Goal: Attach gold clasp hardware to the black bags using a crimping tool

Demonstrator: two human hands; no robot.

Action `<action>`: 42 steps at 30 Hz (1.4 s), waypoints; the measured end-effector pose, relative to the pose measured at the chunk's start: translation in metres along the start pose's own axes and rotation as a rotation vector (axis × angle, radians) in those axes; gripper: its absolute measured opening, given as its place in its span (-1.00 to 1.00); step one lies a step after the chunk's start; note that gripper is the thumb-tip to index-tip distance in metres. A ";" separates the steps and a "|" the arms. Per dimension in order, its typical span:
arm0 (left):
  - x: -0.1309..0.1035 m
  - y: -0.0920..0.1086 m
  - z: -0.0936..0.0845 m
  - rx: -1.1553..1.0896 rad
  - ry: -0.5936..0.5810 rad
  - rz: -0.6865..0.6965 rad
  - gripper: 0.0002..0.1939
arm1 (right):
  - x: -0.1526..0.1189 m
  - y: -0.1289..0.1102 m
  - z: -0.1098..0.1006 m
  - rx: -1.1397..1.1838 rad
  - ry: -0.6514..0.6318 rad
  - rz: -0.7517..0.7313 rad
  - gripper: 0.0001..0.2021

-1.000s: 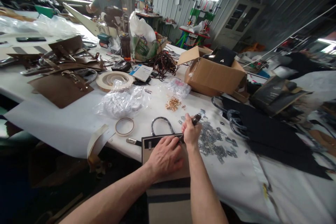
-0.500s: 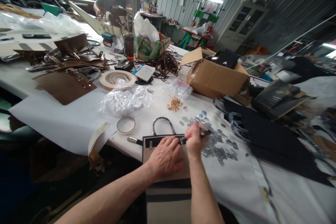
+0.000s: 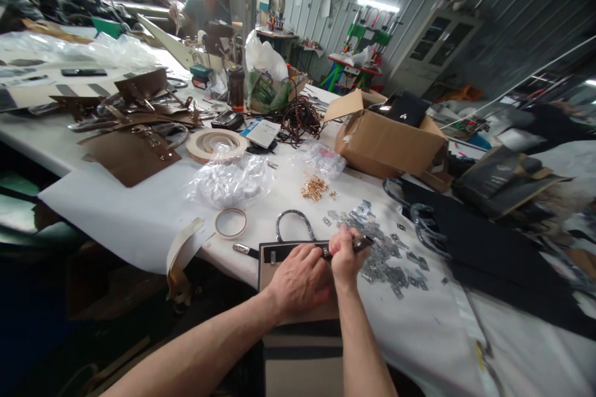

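A beige panel with a black edge [image 3: 267,276] lies at the table's front edge, a looped handle [image 3: 295,214] rising behind it. My left hand [image 3: 300,279] rests flat on the panel, fingers spread over its black top strip. Closed round a dark tool [image 3: 362,243], my right hand [image 3: 345,257] is at the strip's right end, close to the left fingertips. The tool's tip is hard to make out between the hands. Just right of them, many small metal plates [image 3: 391,260] are scattered. Small gold-coloured pieces [image 3: 315,188] lie in a heap farther back.
A tape ring [image 3: 230,224] and a plastic bag of white pieces [image 3: 228,183] lie left of the handle. Brown leather parts [image 3: 133,152] are farther left. A cardboard box [image 3: 391,142] stands behind, black material [image 3: 484,254] at right. A person [image 3: 207,6] sits in the background.
The view has shifted slightly, so the scene sits a little farther right and lower. The tool in my right hand lies slightly differently; my left hand stays on the panel.
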State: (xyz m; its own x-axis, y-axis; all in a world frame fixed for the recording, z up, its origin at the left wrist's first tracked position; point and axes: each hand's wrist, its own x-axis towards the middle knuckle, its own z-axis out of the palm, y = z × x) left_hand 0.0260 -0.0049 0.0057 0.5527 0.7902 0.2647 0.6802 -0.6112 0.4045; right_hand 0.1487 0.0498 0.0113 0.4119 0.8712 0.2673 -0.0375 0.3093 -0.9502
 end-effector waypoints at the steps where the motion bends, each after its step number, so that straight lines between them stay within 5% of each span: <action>1: 0.000 0.000 -0.003 -0.010 0.000 -0.002 -0.64 | 0.000 -0.001 -0.003 0.054 0.037 0.000 -0.47; 6: -0.013 -0.018 -0.027 -0.032 0.097 -0.083 -0.42 | 0.006 -0.040 -0.028 0.263 0.221 -0.090 -0.52; 11: -0.026 -0.049 -0.037 -0.104 0.067 -0.074 -0.60 | -0.005 -0.070 -0.023 0.342 0.184 -0.033 -0.54; 18: -0.027 -0.050 -0.028 -0.181 0.147 -0.149 -0.77 | -0.040 -0.038 0.022 0.431 0.103 -0.078 -0.54; 27: -0.020 -0.056 -0.033 -0.262 0.102 -0.325 -0.80 | -0.046 -0.020 0.027 0.490 0.104 -0.099 -0.60; 37: -0.019 -0.055 -0.033 -0.315 0.084 -0.362 -0.81 | -0.051 -0.012 0.037 0.407 0.214 -0.179 -0.60; 42: -0.018 -0.056 -0.034 -0.328 0.074 -0.370 -0.81 | -0.050 -0.007 0.045 0.325 0.150 -0.203 -0.59</action>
State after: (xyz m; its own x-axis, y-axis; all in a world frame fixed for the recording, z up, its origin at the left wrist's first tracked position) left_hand -0.0383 0.0162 0.0083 0.2588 0.9599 0.1082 0.6305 -0.2527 0.7339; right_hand 0.0873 0.0212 0.0114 0.5678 0.7221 0.3951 -0.2177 0.5946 -0.7739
